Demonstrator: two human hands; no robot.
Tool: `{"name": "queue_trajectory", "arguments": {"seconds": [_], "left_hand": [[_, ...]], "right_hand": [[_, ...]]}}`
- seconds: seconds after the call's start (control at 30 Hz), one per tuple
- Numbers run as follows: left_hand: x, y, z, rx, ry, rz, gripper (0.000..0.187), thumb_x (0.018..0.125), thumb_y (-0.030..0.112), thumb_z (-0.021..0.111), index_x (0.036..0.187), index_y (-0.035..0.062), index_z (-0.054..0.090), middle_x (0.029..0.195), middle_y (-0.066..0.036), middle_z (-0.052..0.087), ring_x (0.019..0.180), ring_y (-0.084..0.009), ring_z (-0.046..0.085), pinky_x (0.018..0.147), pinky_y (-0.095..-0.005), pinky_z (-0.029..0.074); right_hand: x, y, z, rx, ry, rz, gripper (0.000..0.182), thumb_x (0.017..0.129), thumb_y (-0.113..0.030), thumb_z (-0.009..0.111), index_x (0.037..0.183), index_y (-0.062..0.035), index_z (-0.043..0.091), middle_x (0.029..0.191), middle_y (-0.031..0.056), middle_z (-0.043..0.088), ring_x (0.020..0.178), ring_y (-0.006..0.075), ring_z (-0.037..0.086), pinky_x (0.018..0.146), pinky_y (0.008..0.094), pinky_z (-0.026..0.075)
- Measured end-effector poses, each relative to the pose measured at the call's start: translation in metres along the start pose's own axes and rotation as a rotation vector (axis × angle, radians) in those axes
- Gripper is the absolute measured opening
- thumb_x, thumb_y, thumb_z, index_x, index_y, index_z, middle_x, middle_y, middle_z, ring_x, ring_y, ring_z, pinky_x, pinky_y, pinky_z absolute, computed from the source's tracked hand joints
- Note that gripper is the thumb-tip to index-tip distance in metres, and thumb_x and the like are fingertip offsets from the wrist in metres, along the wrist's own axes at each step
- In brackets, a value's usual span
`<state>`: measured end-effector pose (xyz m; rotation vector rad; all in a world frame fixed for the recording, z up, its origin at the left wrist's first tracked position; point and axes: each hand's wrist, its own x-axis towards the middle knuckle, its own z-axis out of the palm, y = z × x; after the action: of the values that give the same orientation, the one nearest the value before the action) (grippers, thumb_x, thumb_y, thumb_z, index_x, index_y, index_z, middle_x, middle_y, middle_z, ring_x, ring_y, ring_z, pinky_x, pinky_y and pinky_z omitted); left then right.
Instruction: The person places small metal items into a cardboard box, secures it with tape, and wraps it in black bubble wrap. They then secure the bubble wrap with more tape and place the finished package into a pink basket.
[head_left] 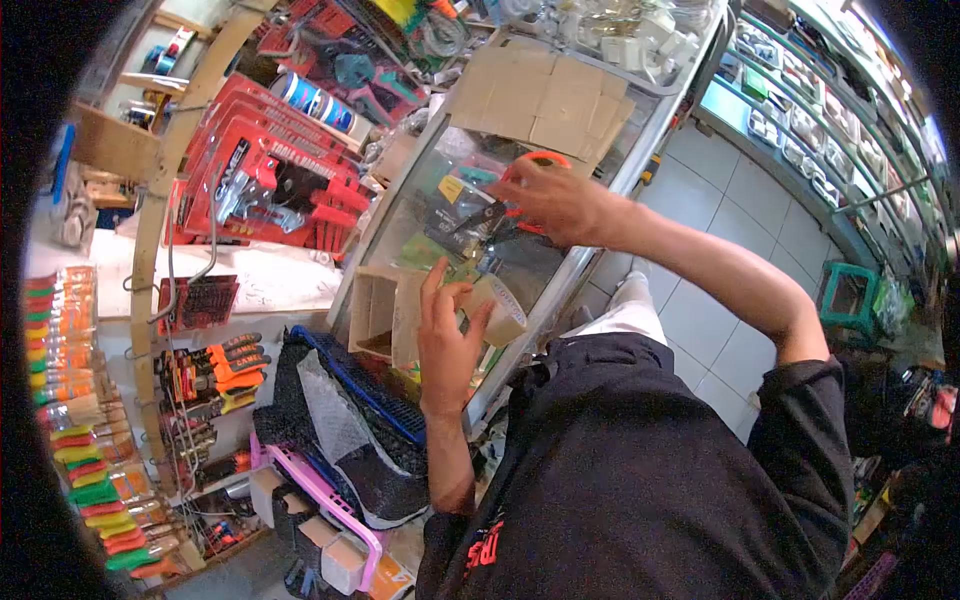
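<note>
Above the glass counter (545,265), my right hand (550,200) has its fingers curled around something with an orange-red rim (545,159); the fingers are slightly blurred. My left hand (447,335) is raised over the near part of the counter, fingers apart, beside a roll of tape (498,308). Whether its thumb touches the roll cannot be made out. A dark package with a yellow corner (462,205) lies between the hands, towards the far side. An open cardboard box (380,312) stands left of my left hand.
Flattened cardboard (540,95) lies on the counter's far part. Red tool packages (270,185) hang at the left. A black bag with blue edging (345,430) and a pink-handled basket (320,490) are at the lower left. Shelves and a green stool (848,296) stand right of the tiled floor.
</note>
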<state>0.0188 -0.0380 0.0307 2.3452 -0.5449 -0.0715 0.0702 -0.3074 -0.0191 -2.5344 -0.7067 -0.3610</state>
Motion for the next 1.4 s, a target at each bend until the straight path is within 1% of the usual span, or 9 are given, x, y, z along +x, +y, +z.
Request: {"name": "queue_trajectory", "arguments": {"seconds": [0.1,0.2,0.33,0.43,0.8,0.9,1.1,1.2,1.4], "left_hand": [[-0.001,-0.005,0.0,0.063,0.009,0.07,0.033,0.089,0.013,0.078,0.113,-0.0001,0.06,0.153,-0.02,0.045,0.115,-0.035,0.065,0.09,-0.042,0.054],[-0.002,-0.01,0.002,0.031,0.032,0.104,0.033,0.089,0.014,0.078,0.112,0.0001,0.06,0.156,-0.021,0.042,0.119,-0.0374,0.063,0.09,-0.0429,0.054],[-0.004,-0.004,-0.001,0.012,-0.003,0.031,0.039,0.089,0.02,0.08,0.115,0.0001,0.06,0.16,-0.018,0.038,0.119,-0.0338,0.064,0.095,-0.042,0.056],[-0.004,-0.009,0.001,0.019,0.019,0.092,0.039,0.087,0.019,0.082,0.114,0.0006,0.06,0.162,-0.019,0.035,0.123,-0.0345,0.062,0.098,-0.0428,0.055],[-0.005,0.002,-0.007,-0.069,-0.073,-0.016,0.047,0.083,0.029,0.085,0.114,0.0023,0.062,0.167,-0.018,0.024,0.136,-0.0346,0.052,0.104,-0.044,0.051],[-0.005,0.001,-0.007,0.096,0.002,0.179,0.044,0.082,0.02,0.085,0.116,0.0037,0.061,0.167,-0.023,0.018,0.124,-0.0402,0.062,0.095,-0.0456,0.053],[-0.004,0.008,-0.009,0.028,-0.031,0.117,0.044,0.082,0.02,0.085,0.117,0.0045,0.063,0.167,-0.024,0.015,0.121,-0.035,0.064,0.095,-0.0431,0.054],[-0.002,0.0,-0.004,-0.038,-0.02,0.067,0.064,0.08,0.056,0.08,0.117,0.0052,0.065,0.166,-0.023,0.019,0.139,-0.039,0.046,0.108,-0.0479,0.044],[-0.002,-0.004,-0.003,0.13,0.01,0.116,0.062,0.081,0.055,0.08,0.115,0.0054,0.067,0.164,-0.021,0.023,0.119,-0.0338,0.049,0.11,-0.0496,0.039]], "right_hand": [[-0.005,0.006,-0.047,0.132,0.005,-0.153,0.057,0.085,-0.012,0.07,0.139,-0.0054,0.054,0.126,0.0179,0.058,0.118,0.0374,0.059,0.1,0.0443,0.05],[-0.006,0.004,-0.087,0.093,-0.263,0.018,0.063,0.078,-0.023,0.08,0.133,-0.0037,0.057,0.123,0.0195,0.06,0.118,0.0382,0.059,0.102,0.0454,0.047],[-0.009,-0.01,-0.112,0.163,-0.499,0.183,0.072,0.065,-0.031,0.09,0.123,-0.0032,0.058,0.115,0.0205,0.063,0.114,0.0398,0.06,0.095,0.0473,0.048],[-0.013,-0.012,-0.103,0.218,-0.495,0.091,0.07,0.064,-0.033,0.089,0.119,-0.0032,0.058,0.105,0.0201,0.066,0.106,0.0408,0.064,0.089,0.0483,0.049],[0.015,-0.038,-0.082,0.227,-0.687,0.024,0.064,0.069,-0.045,0.084,0.112,-0.003,0.061,0.094,0.0203,0.067,0.093,0.0415,0.066,0.078,0.0497,0.051],[0.018,-0.035,-0.069,0.26,-0.653,-0.041,0.062,0.071,-0.045,0.083,0.112,-0.004,0.062,0.095,0.0197,0.067,0.094,0.0414,0.066,0.078,0.0498,0.05],[0.031,-0.041,-0.06,0.26,-0.717,-0.082,0.055,0.075,-0.042,0.08,0.111,-0.0046,0.063,0.094,0.0193,0.068,0.094,0.0408,0.065,0.079,0.05,0.049],[0.032,-0.039,-0.059,0.333,-0.696,-0.099,0.052,0.076,-0.04,0.079,0.11,-0.0049,0.063,0.093,0.0193,0.068,0.093,0.0409,0.065,0.079,0.0502,0.049],[0.033,-0.038,-0.06,0.365,-0.711,-0.125,0.05,0.077,-0.041,0.078,0.108,-0.0048,0.062,0.093,0.0181,0.067,0.094,0.0403,0.063,0.08,0.0494,0.047]]}}
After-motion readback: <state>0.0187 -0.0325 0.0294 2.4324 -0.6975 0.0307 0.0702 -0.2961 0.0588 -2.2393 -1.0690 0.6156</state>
